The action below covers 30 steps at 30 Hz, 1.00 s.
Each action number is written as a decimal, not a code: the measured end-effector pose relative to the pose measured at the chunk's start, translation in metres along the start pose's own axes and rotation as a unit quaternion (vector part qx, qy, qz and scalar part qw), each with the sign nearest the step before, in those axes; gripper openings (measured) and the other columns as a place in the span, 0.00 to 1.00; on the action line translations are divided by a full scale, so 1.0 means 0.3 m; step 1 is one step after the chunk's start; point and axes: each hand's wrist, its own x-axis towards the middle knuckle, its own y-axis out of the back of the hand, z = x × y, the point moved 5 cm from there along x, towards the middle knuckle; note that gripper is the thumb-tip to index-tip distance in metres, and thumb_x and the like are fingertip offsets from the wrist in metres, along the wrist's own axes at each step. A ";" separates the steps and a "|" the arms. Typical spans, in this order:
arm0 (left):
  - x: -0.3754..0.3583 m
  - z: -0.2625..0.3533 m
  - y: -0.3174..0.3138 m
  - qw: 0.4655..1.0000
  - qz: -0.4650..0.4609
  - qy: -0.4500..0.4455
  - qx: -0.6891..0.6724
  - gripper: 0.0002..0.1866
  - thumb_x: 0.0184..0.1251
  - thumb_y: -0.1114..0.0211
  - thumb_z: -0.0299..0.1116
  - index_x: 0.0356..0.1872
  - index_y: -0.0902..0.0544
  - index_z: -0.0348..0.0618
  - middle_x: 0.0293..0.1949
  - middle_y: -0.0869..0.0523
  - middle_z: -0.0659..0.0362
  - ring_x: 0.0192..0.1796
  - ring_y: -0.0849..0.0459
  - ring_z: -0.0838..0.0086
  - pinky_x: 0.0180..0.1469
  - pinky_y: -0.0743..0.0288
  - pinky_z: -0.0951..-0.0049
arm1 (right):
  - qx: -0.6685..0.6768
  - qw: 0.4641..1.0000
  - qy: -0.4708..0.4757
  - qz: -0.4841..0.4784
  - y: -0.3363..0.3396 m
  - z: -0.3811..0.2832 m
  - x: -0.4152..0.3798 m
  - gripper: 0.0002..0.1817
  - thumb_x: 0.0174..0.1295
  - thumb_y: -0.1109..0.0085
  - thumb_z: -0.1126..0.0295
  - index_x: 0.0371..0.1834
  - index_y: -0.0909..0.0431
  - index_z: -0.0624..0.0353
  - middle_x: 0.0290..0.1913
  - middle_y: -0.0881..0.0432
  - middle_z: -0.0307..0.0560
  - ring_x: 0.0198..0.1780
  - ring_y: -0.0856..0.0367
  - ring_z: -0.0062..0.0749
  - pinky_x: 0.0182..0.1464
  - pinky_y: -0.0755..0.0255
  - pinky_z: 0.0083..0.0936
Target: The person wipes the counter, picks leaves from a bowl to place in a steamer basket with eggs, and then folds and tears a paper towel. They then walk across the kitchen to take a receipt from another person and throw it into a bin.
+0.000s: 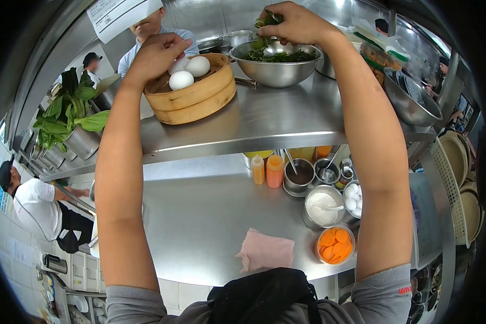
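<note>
My right hand (294,22) is closed around a bunch of dark leafy greens (269,19), held above a steel mixing bowl (281,73). More shredded greens (302,55) lie in that bowl. My left hand (164,51) is over the left rim of a round bamboo steamer (194,102), its fingers bent and drawn together with nothing visible in them. White eggs (181,80) sit in the steamer just under and beside my left fingers; one is partly hidden. Whether that hand touches the steamer rim cannot be seen.
A raised steel shelf (264,116) spans the front. Below, the counter (194,216) bears a pink cloth (265,250), sliced carrots (335,245), a white powder tub (324,207) and squeeze bottles (274,171). Leafy bok choy (73,110) stands left. A co-worker (38,208) is at left.
</note>
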 end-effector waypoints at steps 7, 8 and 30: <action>-0.013 0.024 0.007 1.000 -0.003 -0.007 0.011 0.20 0.67 0.37 0.48 0.29 0.18 0.39 0.27 0.17 0.63 0.29 0.26 0.81 0.34 0.32 0.79 | -0.030 0.999 0.026 0.017 0.010 0.040 0.025 0.24 0.52 0.34 0.55 0.49 0.21 0.56 0.42 0.17 0.49 0.44 0.18 0.37 0.47 0.26 0.32; -0.014 0.025 0.008 1.000 -0.001 -0.014 0.006 0.20 0.67 0.37 0.48 0.29 0.18 0.39 0.27 0.18 0.64 0.30 0.26 0.82 0.35 0.32 0.79 | -0.043 0.998 -0.036 -0.039 -0.001 0.056 0.016 0.32 0.47 0.33 0.52 0.58 0.24 0.46 0.51 0.20 0.46 0.52 0.21 0.38 0.55 0.28 0.33; 0.010 -0.022 0.005 1.000 -0.007 0.021 0.007 0.19 0.66 0.36 0.49 0.32 0.17 0.40 0.28 0.17 0.64 0.32 0.23 0.82 0.37 0.30 0.79 | -0.084 0.987 0.020 -0.138 -0.079 0.025 0.003 0.26 0.44 0.30 0.62 0.51 0.23 0.48 0.46 0.19 0.44 0.49 0.23 0.35 0.52 0.29 0.31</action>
